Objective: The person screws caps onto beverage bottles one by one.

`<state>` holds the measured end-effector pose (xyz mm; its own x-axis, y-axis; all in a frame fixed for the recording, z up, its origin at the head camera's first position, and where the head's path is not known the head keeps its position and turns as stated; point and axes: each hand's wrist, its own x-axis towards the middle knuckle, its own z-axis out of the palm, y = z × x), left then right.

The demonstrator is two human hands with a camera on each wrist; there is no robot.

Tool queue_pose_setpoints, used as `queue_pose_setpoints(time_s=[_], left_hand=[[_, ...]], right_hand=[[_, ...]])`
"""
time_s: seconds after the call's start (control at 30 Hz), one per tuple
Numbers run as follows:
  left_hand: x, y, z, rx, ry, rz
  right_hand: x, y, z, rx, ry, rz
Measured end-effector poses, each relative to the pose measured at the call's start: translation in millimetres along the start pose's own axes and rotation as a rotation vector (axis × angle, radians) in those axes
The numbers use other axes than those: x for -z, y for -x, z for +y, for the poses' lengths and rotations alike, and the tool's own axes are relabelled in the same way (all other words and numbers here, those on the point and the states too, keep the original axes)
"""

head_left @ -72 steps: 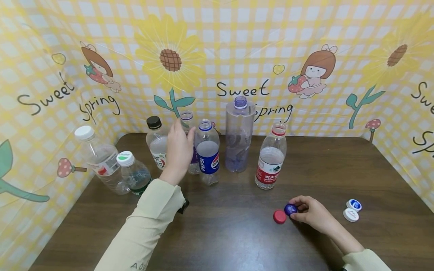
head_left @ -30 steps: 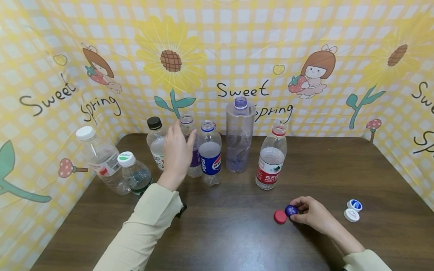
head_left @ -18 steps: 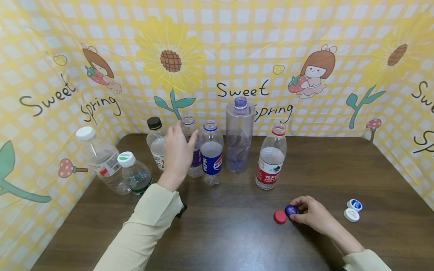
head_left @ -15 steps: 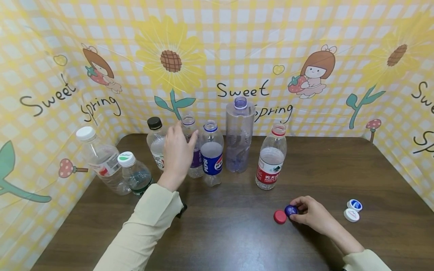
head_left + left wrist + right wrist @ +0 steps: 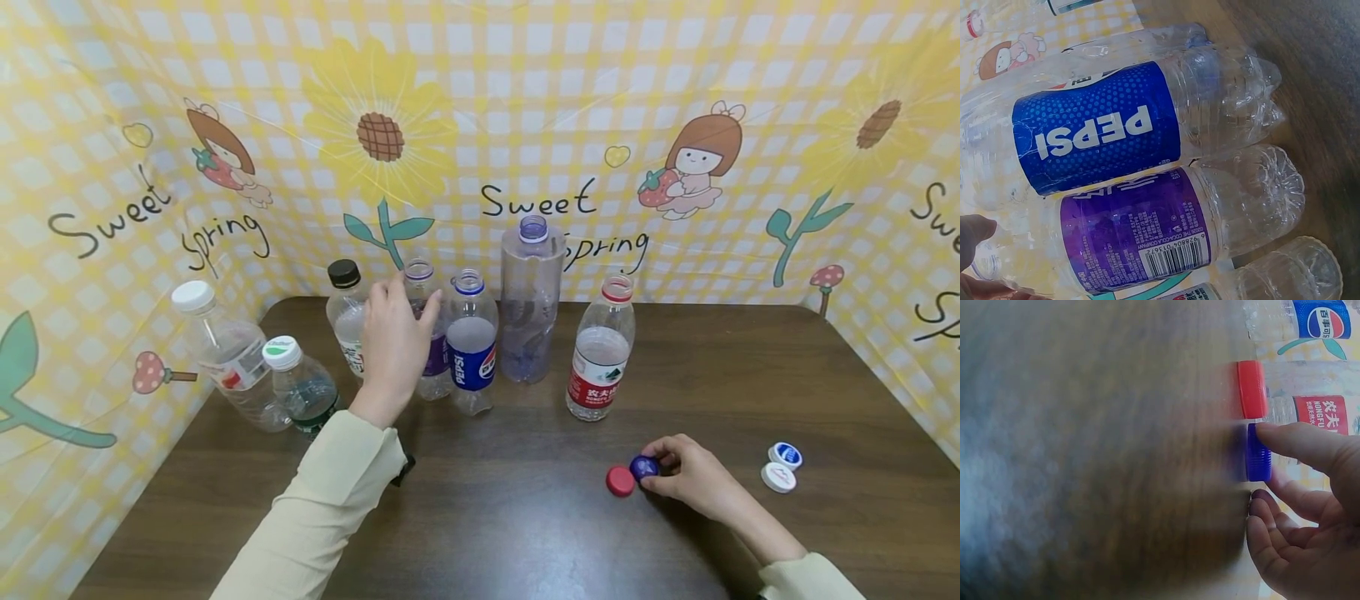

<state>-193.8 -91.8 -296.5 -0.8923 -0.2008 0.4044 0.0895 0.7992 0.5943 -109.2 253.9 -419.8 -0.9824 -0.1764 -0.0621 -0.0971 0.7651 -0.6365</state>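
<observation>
Blue ridged cap (image 5: pixel 1259 456) pinched in the right hand (image 5: pixel 696 477), purple-labelled bottle (image 5: pixel 1138 231) at the left hand (image 5: pixel 393 346).

On the dark wood-grained counter (image 5: pixel 517 500), the right hand nips the round plastic cap between thumb and finger, its other fingers loosely curled; a red cap (image 5: pixel 620 481) lies just to the left of it. The left hand has thumb and fingers parted about the upper part of the clear, open-necked bottle; whether they press on it, I cannot tell. Just beside that bottle stands a Pepsi bottle (image 5: pixel 1097 128) of thin see-through plastic, with a glossy blue label and a lobed base. Farther right, a red-and-white-labelled bottle (image 5: pixel 597 367) stands upright, and 2 flat round caps (image 5: pixel 778 477) lie together, apart from the right hand.
</observation>
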Motion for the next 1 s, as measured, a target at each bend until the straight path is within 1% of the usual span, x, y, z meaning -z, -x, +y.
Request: queue_pose_setpoints(time_s=[0.23, 0.5, 0.63, 0.8, 0.93, 1.0], left_hand=[[0.6, 1.7, 1.6, 0.030, 0.017, -0.025], [3.7, 5.7, -0.5, 0.032, 0.023, -0.028], [5.7, 7.6, -1.8, 0.037, 0.027, -0.028], [7.1, 9.2, -4.7, 0.014, 0.017, -0.006], [8.2, 10.8, -7.5, -0.015, 0.012, 0.012], [9.9, 12.3, -8.5, -0.018, 0.007, 0.017]], right_hand=[[0.5, -0.2, -0.5, -0.014, -0.003, -0.002], [1.9, -1.7, -1.2, -0.008, -0.008, 0.005], [3.0, -2.4, -1.9, -0.016, -0.019, -0.004], [4.8, -2.6, -3.1, -0.022, -0.042, -0.017], [7.0, -1.7, -5.6, -0.031, -0.069, -0.011], [8.5, -1.6, -6.8, -0.031, -0.072, -0.004]])
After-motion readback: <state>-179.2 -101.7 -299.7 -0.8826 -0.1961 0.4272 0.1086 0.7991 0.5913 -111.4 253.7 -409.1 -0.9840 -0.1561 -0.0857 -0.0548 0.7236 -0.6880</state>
